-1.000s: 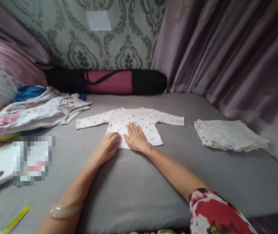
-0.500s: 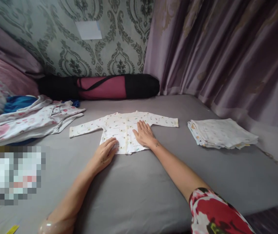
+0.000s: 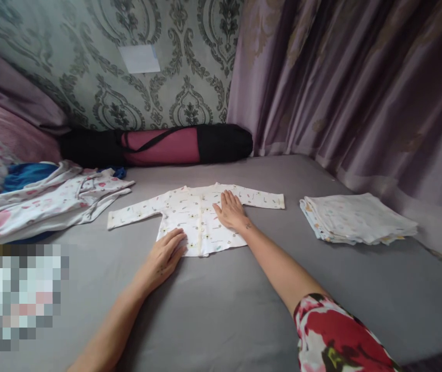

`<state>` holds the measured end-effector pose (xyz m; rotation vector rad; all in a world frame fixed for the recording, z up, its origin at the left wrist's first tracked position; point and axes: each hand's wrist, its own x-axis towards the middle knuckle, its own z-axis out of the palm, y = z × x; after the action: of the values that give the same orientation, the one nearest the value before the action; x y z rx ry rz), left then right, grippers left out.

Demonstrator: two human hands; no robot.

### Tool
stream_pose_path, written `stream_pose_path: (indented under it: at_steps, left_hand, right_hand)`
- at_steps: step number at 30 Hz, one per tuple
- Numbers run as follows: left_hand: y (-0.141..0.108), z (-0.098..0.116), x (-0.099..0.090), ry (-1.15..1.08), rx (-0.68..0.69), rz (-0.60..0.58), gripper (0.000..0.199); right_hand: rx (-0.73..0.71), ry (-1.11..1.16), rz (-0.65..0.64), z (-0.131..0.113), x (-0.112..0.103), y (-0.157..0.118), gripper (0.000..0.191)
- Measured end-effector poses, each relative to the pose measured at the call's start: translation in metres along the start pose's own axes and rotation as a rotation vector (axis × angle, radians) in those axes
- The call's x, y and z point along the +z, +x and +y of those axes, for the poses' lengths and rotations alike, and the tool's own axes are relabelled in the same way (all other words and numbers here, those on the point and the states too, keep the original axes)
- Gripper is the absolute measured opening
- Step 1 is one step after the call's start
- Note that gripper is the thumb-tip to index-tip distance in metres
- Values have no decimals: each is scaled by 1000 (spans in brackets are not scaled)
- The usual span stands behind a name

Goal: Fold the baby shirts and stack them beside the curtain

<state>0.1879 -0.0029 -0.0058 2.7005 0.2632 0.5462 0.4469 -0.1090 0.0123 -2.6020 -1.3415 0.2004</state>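
A small white baby shirt (image 3: 193, 219) with a fine print and a pale yellow front edge lies spread flat on the grey sheet (image 3: 213, 320), both sleeves stretched out sideways. My left hand (image 3: 168, 250) rests on its lower left corner, fingers laid out over the hem. On the right half of the chest my right hand (image 3: 232, 213) lies flat, fingers extended towards the collar. Neither hand grips the cloth. Parts of the shirt under the palms are hidden.
A stack of folded white cloths (image 3: 360, 217) lies to the right. Rumpled printed clothes (image 3: 62, 199) are heaped at the left, above a blurred-out patch. A black and maroon long bag (image 3: 162, 144) lies along the wall, beside purple curtains (image 3: 302, 77).
My right hand has slid slightly up the shirt. My left hand stays at the lower left corner. The whole view has tilted up slightly, so things sit lower in the picture.
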Motion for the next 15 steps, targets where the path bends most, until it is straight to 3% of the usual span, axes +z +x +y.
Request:
stream_pose_path:
  at_steps: [4,9,15]
  left_hand:
    - [0,2,-1,15,-16,-4,34]
    - [1,3,-2,27,-12,18,34]
    - [0,3,-4,46,-6,19,35]
  right_hand:
    - [23,-23,-29,-2,-4,9,74]
    - [40,-84,86,7,-9,35,72]
    - [60,-35,12,22,-3,47,72]
